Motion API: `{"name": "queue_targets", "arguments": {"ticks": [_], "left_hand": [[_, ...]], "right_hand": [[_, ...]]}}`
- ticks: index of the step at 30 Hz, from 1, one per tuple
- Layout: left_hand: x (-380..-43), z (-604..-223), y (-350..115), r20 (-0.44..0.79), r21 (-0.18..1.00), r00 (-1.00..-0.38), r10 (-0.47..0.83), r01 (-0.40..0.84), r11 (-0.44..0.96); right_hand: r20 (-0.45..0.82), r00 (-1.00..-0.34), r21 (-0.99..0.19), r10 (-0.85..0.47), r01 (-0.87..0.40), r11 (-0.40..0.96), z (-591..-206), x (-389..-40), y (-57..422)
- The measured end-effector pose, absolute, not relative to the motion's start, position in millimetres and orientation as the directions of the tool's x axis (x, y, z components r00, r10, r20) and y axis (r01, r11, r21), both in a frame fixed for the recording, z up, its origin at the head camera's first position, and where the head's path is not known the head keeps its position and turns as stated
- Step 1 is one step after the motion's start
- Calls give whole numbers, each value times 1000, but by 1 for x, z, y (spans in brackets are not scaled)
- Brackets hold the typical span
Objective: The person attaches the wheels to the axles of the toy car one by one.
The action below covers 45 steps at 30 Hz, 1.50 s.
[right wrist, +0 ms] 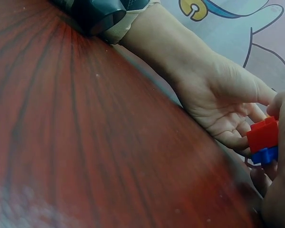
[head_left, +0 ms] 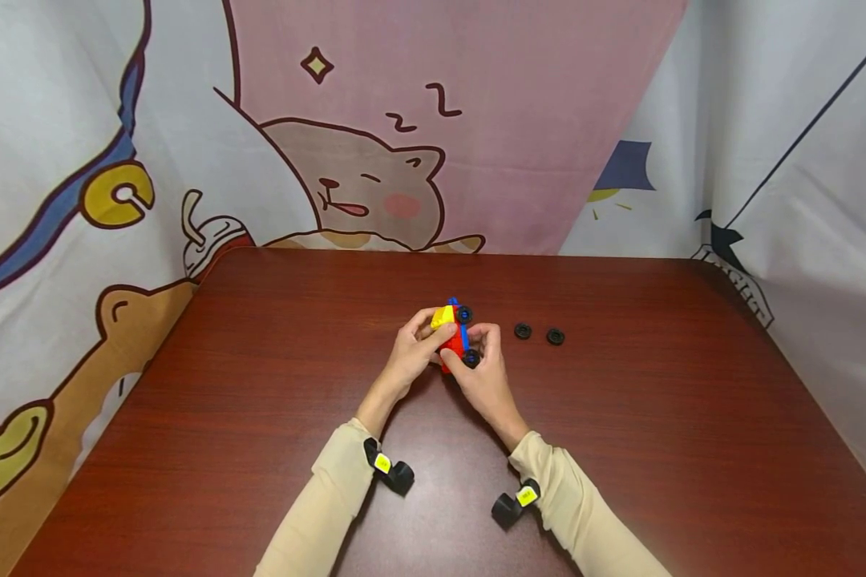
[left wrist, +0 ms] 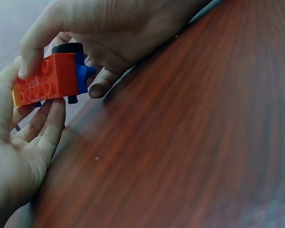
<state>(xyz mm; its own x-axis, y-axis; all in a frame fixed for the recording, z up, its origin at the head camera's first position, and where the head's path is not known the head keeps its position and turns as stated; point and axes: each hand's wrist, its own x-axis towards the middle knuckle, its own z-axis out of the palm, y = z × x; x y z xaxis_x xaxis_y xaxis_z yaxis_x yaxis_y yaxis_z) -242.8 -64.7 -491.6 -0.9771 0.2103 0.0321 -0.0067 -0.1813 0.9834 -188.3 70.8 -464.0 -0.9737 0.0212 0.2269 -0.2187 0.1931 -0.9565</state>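
A small toy car built of red, yellow and blue bricks is held up between both hands, tilted on its side. In the head view, black tires show on the wheels of its right-facing side. My left hand grips the yellow and red body, thumb on top. Beside the lower wheel, my right hand pinches the car between thumb and fingers. The left wrist view shows the red studded brick over the blue base. Its far side is hidden by the fingers.
Two loose black tires, one nearer and one farther right, lie on the brown table. A printed cloth hangs behind the table and along its sides. A black wrist camera sits on the left sleeve.
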Motion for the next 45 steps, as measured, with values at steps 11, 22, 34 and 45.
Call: {"name": "queue_targets", "arguments": {"ticks": [11,22,34,45], "left_hand": [[-242,-491,-65,38,983,-966,254,-10,-186],[-241,-490,-67,5,982,-956,293,-50,-180],[-240,-490,-67,8,986,-942,335,-48,-158],[-241,-491,-66,-24,993,-949,313,-60,-103]], "right_hand": [[320,-938,-932,135,-286,222,-462,-185,68],[279,-938,-958,208,-285,0,-481,-198,71],[291,-930,-955,223,-295,18,-496,-206,74],[194,-963,-981,187,-190,41,-494,-208,75]]}}
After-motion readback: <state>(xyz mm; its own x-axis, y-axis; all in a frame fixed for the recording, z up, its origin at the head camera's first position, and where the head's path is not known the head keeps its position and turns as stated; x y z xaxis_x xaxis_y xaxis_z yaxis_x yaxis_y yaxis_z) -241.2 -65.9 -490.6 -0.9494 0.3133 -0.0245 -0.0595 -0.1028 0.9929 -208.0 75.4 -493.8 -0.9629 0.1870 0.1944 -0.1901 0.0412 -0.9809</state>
